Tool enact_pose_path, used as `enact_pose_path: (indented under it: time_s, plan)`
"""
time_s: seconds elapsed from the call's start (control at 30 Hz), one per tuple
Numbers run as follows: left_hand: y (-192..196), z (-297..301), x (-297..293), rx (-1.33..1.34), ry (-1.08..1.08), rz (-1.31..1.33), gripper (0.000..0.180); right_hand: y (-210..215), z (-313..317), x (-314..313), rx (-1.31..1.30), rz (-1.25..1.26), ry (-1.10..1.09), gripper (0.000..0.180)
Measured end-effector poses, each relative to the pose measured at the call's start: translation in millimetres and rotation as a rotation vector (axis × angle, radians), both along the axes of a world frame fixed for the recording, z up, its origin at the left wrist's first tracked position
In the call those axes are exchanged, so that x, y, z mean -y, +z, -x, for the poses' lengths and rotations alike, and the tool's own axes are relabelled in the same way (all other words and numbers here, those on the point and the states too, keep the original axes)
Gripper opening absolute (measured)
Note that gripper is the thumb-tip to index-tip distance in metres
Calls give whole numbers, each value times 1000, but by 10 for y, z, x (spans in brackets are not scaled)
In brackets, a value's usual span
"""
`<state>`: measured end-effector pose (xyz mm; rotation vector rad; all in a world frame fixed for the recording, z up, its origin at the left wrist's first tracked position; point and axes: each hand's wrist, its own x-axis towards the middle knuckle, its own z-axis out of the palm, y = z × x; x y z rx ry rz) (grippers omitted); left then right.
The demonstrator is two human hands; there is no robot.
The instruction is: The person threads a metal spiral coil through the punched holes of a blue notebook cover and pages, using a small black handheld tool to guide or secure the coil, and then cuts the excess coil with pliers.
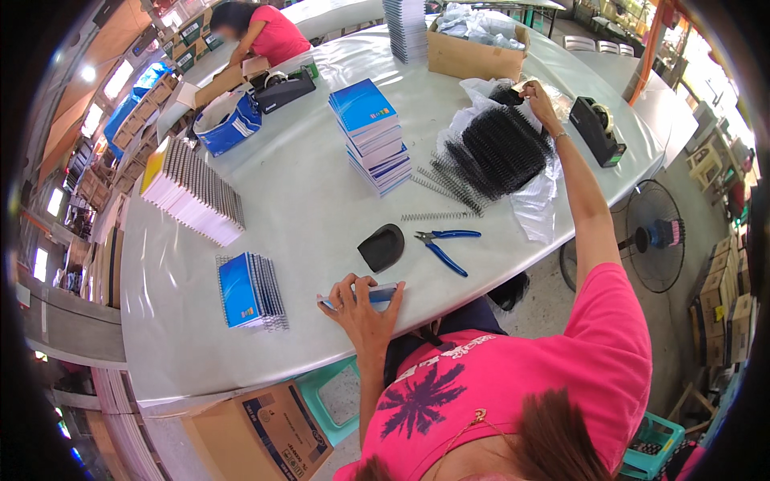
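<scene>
My left hand (362,314) is closed around a small blue-covered notebook (383,294) at the table's near edge. My right arm stretches to the far right, where my right hand (539,103) has its fingers drawn together at the far end of a heap of black spiral binding coils (497,152); what they grip is too small to make out. White plastic wrapping (533,208) lies under the heap. Loose coils (441,216) trail off toward the middle. Blue-handled cutting pliers (445,248) and a black rounded pad (381,248) lie beyond my left hand.
Spiral-bound blue notebooks (250,293) stand at left, near a taller notebook stack (192,192). Unbound blue-covered pads (369,136) rise mid-table. Tape dispensers (597,132), a carton (477,56) and a blue bag (228,124) sit farther out. A fan (654,236) stands right; another person (273,36) works across.
</scene>
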<state>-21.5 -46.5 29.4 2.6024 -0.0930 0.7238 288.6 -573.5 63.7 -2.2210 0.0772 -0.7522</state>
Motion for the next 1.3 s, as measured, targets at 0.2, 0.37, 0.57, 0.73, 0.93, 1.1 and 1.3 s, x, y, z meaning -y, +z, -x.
enact_pose_path:
  time_s: [0.2,0.37,0.57,0.73,0.93,1.1,1.3]
  plan:
    - [-8,8,-75,28,27,-26,46,-21,21,-370,12,58,31,28]
    - [0,-30,-26,46,-2,-2,46,20,-10,-59,-31,326,54,33]
    - [-29,-43,-31,52,-2,-2,46,10,-3,-240,172,257,1,33]
    - [-29,-34,-64,44,9,-4,46,195,165,-579,2,568,-169,28]
    - [-19,-59,-11,36,2,1,46,403,429,-910,216,323,148,24]
    - [-2,-27,-29,-4,49,-1,45,562,1324,-2183,93,149,451,22]
    - [14,-40,18,-4,49,7,43,170,2175,-3069,-92,212,694,23]
